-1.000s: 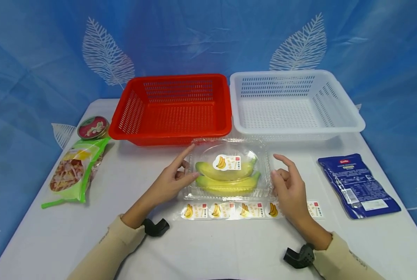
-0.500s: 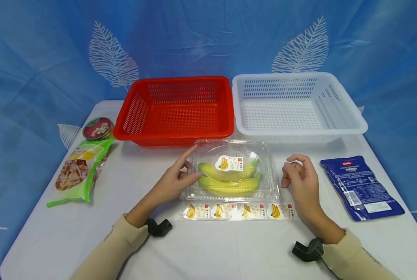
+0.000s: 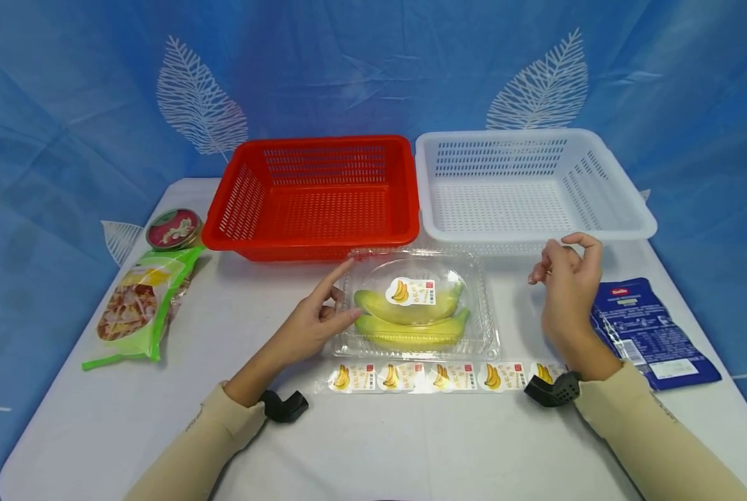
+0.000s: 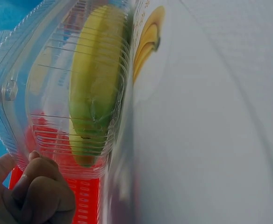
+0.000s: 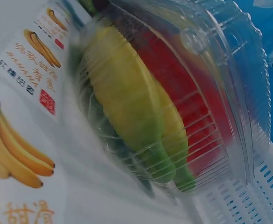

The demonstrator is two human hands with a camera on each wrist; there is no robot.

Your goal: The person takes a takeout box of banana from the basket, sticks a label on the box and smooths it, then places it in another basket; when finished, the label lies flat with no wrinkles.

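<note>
A clear plastic clamshell container with two bananas inside stands in the middle of the table. A banana sticker is on its lid. At the container's left side, my left hand rests with index finger and thumb spread along the edge. Its other fingers are bent beside the plastic, as the left wrist view shows. My right hand is apart from the container, to its right, with fingers loosely bent and nothing visible in them. A strip of banana stickers lies in front of the container.
Behind the container stand a red basket and a white basket. A blue pouch lies at the right, partly behind my right hand. A green food bag and a round tin are at the left.
My right hand has moved away from the container's right side, rightward and then farther back, uncovering more of the sticker strip. The left hand has stayed at the container.
</note>
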